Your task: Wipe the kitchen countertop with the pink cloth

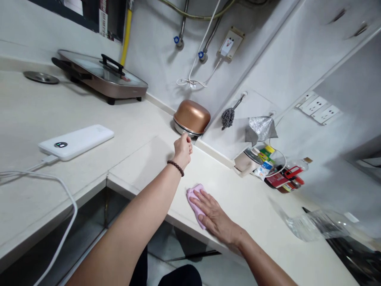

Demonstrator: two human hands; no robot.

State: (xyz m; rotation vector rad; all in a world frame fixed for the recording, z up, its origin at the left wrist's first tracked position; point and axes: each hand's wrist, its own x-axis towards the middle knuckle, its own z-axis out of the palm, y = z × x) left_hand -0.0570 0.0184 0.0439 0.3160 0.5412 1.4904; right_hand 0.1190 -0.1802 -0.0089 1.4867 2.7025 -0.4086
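My left hand [183, 150], with a dark bead bracelet on the wrist, reaches to the back corner of the white counter. Its fingers are curled closed at the silver rim of a copper-coloured pot [193, 116], which sits bottom up against the wall. The fingertips are partly hidden. My right hand [216, 216] presses on a pink cloth [195, 194] near the counter's front edge. Its fingers lie stretched over the cloth and cover part of it, with the thumb by its near edge.
An electric griddle [119, 89] with a glass lid stands back left. A white power bank [77, 142] with a cable lies nearer. Rightward are a lidded container [247, 161], several bottles and packets, and a clear plastic bottle [315, 225]. A steel scourer [228, 118] hangs on the wall.
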